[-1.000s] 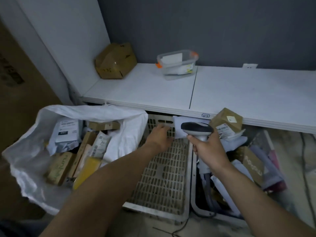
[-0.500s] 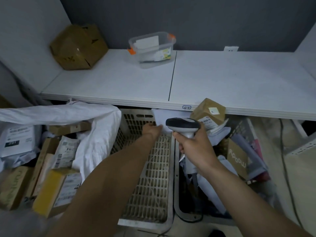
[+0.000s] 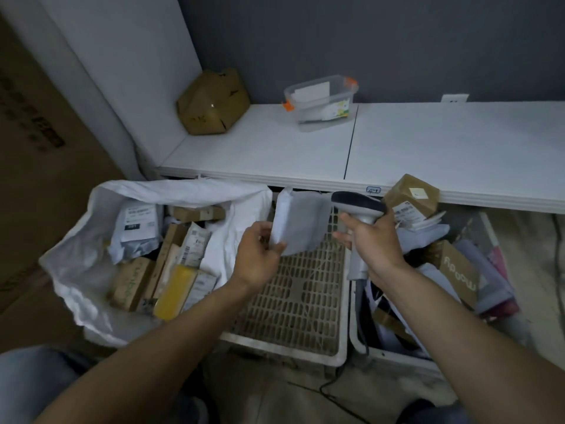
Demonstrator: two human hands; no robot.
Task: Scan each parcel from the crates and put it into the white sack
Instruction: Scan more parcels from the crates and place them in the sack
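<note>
My left hand (image 3: 258, 255) pinches a flat white mailer parcel (image 3: 301, 223) by its left edge and holds it up over the left crate (image 3: 293, 304), whose slatted bottom is bare. My right hand (image 3: 371, 240) grips the handle of a grey barcode scanner (image 3: 357, 205), whose head points left just beside the mailer's top right corner. The white sack (image 3: 91, 240) stands open at the left with several boxes and labelled bags inside. The right crate (image 3: 397, 359) holds several parcels, among them a brown box (image 3: 411, 192) on top.
A white bench (image 3: 428, 148) runs across behind the crates, carrying a dented cardboard box (image 3: 212, 102) and a clear plastic tub (image 3: 321, 101). Large cardboard (image 3: 36, 148) stands at the far left. The scanner's cable (image 3: 333, 390) trails on the floor in front.
My left hand took hold of the white mailer at the back of the left crate and lifted it up and toward the sack side. The scanner stays in my right hand.
</note>
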